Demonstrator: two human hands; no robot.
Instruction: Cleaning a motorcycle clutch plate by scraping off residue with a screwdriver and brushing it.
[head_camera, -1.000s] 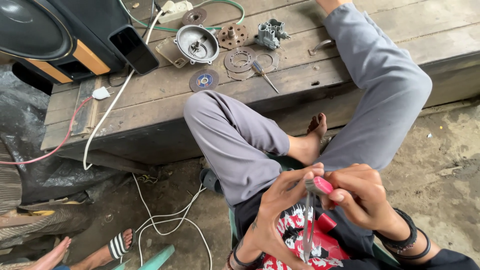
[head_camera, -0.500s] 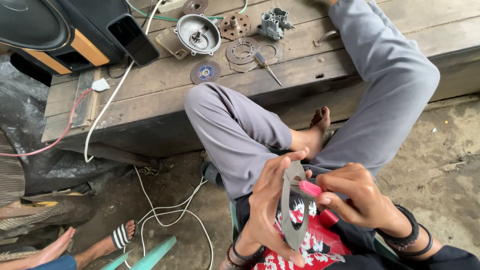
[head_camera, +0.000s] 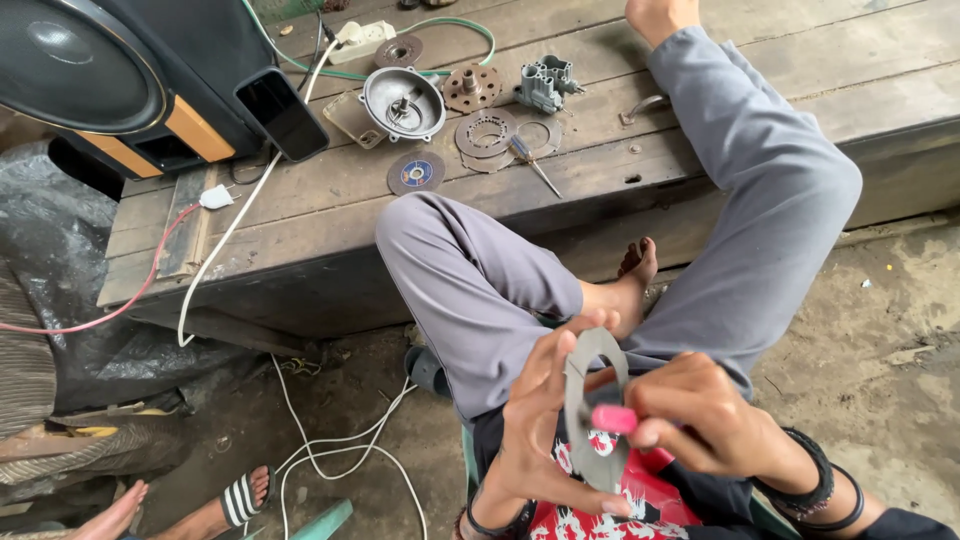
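My left hand (head_camera: 540, 425) holds a flat grey gasket-like cut-out with a ring-shaped top (head_camera: 592, 400) upright in front of my lap. My right hand (head_camera: 705, 420) grips a small pink-handled tool (head_camera: 614, 419) and presses it against the grey piece. Both hands are low in the head view, above my red patterned shirt. My legs in grey trousers frame them, the right foot resting up on the wooden platform (head_camera: 300, 220).
On the platform lie a round metal housing (head_camera: 403, 102), metal plates and rings (head_camera: 487, 133), a grey cast part (head_camera: 545, 83), a grinding disc (head_camera: 416, 172), a screwdriver (head_camera: 530, 165) and a black loudspeaker (head_camera: 140, 80). White cables (head_camera: 330, 455) trail on the dirt floor. Another person's sandalled foot (head_camera: 235, 497) is bottom left.
The grey piece has been turned from edge-on to upright with its ring facing me. The camera tilted slightly, so the platform appears lower in view.
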